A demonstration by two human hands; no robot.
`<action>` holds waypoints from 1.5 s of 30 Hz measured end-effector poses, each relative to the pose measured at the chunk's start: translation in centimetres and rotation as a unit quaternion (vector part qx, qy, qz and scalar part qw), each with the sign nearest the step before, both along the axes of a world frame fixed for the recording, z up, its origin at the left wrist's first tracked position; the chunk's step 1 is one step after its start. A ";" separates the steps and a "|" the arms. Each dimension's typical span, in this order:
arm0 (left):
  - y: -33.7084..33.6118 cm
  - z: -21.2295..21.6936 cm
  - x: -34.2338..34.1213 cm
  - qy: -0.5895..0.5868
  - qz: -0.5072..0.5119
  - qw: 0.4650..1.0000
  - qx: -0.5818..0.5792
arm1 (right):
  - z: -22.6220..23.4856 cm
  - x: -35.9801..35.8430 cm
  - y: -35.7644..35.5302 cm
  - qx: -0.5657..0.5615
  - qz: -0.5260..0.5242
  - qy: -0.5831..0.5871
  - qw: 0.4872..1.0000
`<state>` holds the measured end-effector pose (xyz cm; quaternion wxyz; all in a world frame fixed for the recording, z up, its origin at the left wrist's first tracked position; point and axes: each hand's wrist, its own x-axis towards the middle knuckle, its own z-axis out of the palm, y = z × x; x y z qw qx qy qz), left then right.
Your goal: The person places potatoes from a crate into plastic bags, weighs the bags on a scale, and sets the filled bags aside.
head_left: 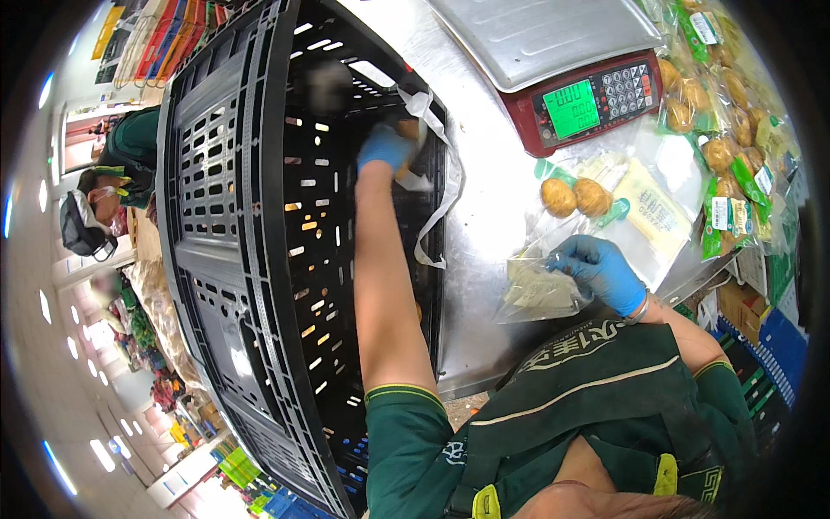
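My left hand (386, 149), in a blue glove, reaches deep into a black plastic crate (201, 173). Motion smears its fingers; brown potato-like shapes show beside them. On the metal table, my right hand (603, 270), also gloved in blue, pinches the edge of a clear plastic bag (540, 290). Two potatoes, a left one (558, 198) and a right one (593, 197), lie just beyond that hand, against clear film with green print. Whether they are inside the bag I cannot tell. Flat pale printed bags (650, 212) lie beside them.
A red scale (596, 104) with a steel pan (545, 35) and lit green display stands at the far side. Filled potato bags (731, 130) are heaped at the right. A white strap (445, 203) hangs over the crate's right rim. Another person (130, 160) is at the left.
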<state>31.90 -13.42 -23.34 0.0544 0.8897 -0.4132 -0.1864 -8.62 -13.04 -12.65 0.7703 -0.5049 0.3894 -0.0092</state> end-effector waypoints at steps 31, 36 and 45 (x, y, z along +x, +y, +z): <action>15.8 15.3 -28.0 0.517 0.328 0.453 -0.648 | 3.5 4.4 5.6 -0.060 0.098 -0.301 0.947; 15.5 16.0 -28.9 0.399 0.341 0.529 -0.667 | 5.6 4.2 5.8 -0.080 0.114 -0.302 0.943; 15.9 14.4 -30.1 0.399 0.320 0.541 -0.668 | 5.7 4.2 7.1 -0.347 0.081 -0.204 0.912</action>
